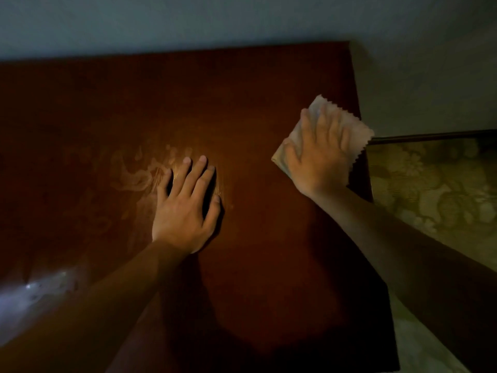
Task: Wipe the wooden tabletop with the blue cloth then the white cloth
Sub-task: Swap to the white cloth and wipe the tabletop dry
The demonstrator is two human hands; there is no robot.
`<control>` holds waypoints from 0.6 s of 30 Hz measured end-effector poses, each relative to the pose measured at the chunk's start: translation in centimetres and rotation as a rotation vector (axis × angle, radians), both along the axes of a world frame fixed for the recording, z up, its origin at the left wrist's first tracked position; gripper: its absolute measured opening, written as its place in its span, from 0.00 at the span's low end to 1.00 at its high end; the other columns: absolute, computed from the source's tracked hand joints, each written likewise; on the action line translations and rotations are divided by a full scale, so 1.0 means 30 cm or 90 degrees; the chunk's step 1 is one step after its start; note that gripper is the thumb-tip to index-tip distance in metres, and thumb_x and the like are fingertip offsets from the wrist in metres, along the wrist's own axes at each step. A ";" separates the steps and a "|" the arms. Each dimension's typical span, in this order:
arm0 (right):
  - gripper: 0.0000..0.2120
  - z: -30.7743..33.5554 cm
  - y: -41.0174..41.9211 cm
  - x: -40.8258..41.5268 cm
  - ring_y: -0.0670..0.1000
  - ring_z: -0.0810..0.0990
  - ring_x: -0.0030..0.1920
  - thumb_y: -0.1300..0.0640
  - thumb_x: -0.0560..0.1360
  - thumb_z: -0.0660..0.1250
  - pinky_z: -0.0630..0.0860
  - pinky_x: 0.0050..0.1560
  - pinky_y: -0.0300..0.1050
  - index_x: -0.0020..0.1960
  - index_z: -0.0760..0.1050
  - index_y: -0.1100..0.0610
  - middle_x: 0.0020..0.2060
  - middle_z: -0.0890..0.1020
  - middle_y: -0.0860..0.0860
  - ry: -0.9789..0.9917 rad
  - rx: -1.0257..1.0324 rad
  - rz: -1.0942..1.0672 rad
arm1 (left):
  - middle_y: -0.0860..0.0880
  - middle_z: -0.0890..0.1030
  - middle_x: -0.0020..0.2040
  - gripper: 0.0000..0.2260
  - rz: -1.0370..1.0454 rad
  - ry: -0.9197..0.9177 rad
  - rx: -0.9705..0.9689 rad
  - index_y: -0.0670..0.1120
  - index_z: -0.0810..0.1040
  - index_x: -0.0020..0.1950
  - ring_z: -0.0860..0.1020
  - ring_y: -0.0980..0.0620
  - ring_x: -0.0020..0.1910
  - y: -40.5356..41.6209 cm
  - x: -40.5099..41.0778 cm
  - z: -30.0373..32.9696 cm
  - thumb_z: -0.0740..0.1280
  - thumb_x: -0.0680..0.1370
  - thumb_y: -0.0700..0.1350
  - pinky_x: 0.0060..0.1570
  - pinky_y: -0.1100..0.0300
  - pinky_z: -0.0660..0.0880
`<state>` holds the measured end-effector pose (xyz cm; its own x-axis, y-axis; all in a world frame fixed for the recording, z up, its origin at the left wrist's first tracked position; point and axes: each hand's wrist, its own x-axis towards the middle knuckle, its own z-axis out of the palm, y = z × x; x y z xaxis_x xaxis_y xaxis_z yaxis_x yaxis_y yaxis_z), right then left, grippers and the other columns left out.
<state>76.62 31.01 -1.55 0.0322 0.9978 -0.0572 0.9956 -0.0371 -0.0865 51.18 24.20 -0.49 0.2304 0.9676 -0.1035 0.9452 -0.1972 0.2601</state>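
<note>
Dark reddish-brown wood fills the view: the wooden tabletop [242, 103], with pale streaky smears just left of your left hand [185, 205], which rests flat on it with fingers straight, holding nothing. Your right hand [320, 157] presses, fingers spread and straight, on the pale white square cloth with zigzag edges [355, 133] at the table's right edge. No blue cloth shows, so you are likely on the white pass, with the smeared middle left to wipe. The cloth lies as a diamond, one corner pointing up-left toward the wall; no clear long axis.
</note>
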 end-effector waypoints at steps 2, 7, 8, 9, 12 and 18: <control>0.33 0.011 -0.006 -0.052 0.63 0.50 0.81 0.39 0.84 0.43 0.49 0.79 0.64 0.82 0.53 0.57 0.81 0.55 0.62 -0.006 -0.020 0.022 | 0.48 0.59 0.80 0.27 0.002 -0.001 0.006 0.45 0.64 0.78 0.52 0.48 0.80 0.000 0.000 0.002 0.52 0.82 0.56 0.77 0.47 0.43; 0.34 -0.001 -0.078 -0.259 0.62 0.44 0.82 0.38 0.81 0.39 0.45 0.80 0.63 0.83 0.51 0.54 0.82 0.50 0.60 0.036 -0.031 0.162 | 0.47 0.60 0.80 0.27 0.004 0.011 0.006 0.45 0.65 0.78 0.54 0.46 0.80 -0.001 0.007 0.004 0.52 0.82 0.55 0.77 0.42 0.50; 0.34 -0.007 -0.100 -0.288 0.61 0.45 0.82 0.38 0.81 0.40 0.45 0.80 0.62 0.82 0.52 0.54 0.82 0.51 0.59 0.037 -0.023 0.184 | 0.47 0.59 0.80 0.27 -0.001 0.019 0.003 0.45 0.65 0.78 0.54 0.46 0.80 -0.001 0.007 0.004 0.51 0.81 0.55 0.76 0.41 0.50; 0.33 -0.012 -0.114 -0.303 0.60 0.45 0.82 0.39 0.82 0.41 0.45 0.80 0.62 0.82 0.53 0.54 0.82 0.52 0.59 0.036 -0.015 0.194 | 0.47 0.59 0.80 0.28 -0.006 0.027 -0.001 0.44 0.65 0.78 0.54 0.46 0.80 -0.001 0.006 0.003 0.51 0.81 0.55 0.76 0.41 0.51; 0.32 -0.020 -0.118 -0.282 0.59 0.46 0.82 0.38 0.82 0.46 0.44 0.80 0.62 0.82 0.56 0.52 0.82 0.54 0.57 0.039 0.004 0.201 | 0.47 0.59 0.80 0.28 -0.013 0.028 -0.001 0.44 0.64 0.78 0.54 0.46 0.80 0.000 0.000 -0.001 0.51 0.81 0.56 0.77 0.42 0.50; 0.31 -0.023 -0.076 -0.154 0.58 0.49 0.82 0.38 0.82 0.48 0.48 0.79 0.65 0.81 0.59 0.50 0.81 0.57 0.55 0.055 0.016 0.162 | 0.47 0.60 0.80 0.28 0.009 0.022 -0.002 0.45 0.64 0.78 0.53 0.48 0.80 0.004 0.013 0.010 0.51 0.81 0.56 0.77 0.43 0.49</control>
<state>71.99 28.74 -2.24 -0.2234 0.9744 -0.0243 0.9616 0.2163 -0.1692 51.57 24.33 -0.20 0.2126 0.9705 -0.1135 0.9564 -0.1829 0.2277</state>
